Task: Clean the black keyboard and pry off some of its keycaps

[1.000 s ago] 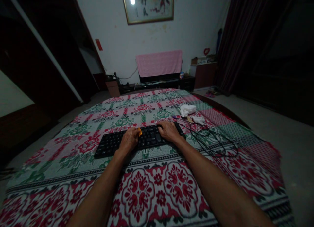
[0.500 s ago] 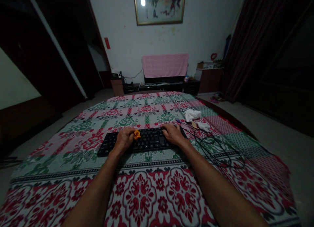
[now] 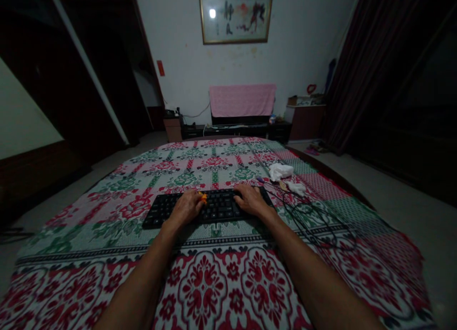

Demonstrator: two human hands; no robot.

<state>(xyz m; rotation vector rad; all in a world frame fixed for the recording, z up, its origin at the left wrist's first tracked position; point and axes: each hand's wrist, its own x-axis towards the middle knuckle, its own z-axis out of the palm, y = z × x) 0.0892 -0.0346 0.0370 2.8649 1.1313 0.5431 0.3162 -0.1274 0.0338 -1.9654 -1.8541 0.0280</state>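
Left hand (image 3: 187,207): fingers closed in a pinch, small orange wad (image 3: 203,198) between thumb and fingertips, pressed to the keys; wad material unclear. Black keyboard (image 3: 221,208) lies under both hands, its left end sticking out past the left hand. Right hand (image 3: 250,199): laid over the right end, fingers loosely bent, thumb apart from them; can't tell if it actually grips the board. Just right of the right hand: loose loops of black cable (image 3: 303,220). Beyond that hand, to its right: crumpled white bundle (image 3: 281,171), smaller white piece (image 3: 296,188) near it. Patterned red-green cloth (image 3: 203,282) under everything. Pink cover (image 3: 243,101) well beyond both hands.
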